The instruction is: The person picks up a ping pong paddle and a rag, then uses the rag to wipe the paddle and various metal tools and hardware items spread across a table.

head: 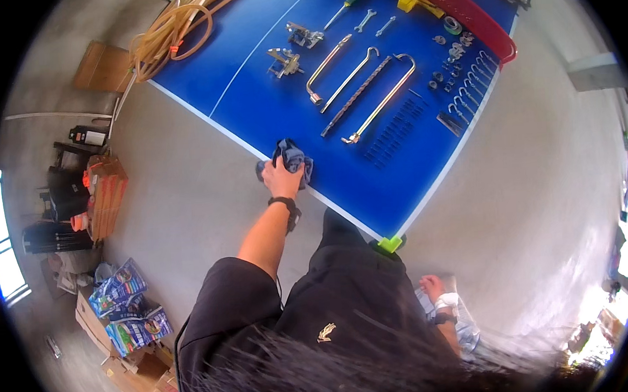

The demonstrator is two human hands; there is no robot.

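Observation:
My left hand [280, 179] grips a bunched dark grey cloth [293, 158] at the white-lined edge of a blue table-tennis table [339, 174]. Part of the cloth hangs past that edge. My right hand [432, 287] hangs low beside my body, away from the table; its fingers look curled, and I cannot tell whether it holds anything. Beyond the cloth lie an L-shaped socket wrench [325, 69], a thin hooked rod [351, 79], a long twist drill bit [357, 95] and a larger hooked rod [386, 99]. Rows of small dark screws [392, 132] are to their right.
Metal clamp-like fittings [285, 63], a green-handled screwdriver [344, 7], an open-ended wrench [365, 21] and a bolt [385, 26] lie farther back. Several metal hooks [465, 97] line the right edge, near a red basket [464, 16]. Coiled tan hose [173, 34] overhangs the left. A green corner guard [389, 243] caps the near corner.

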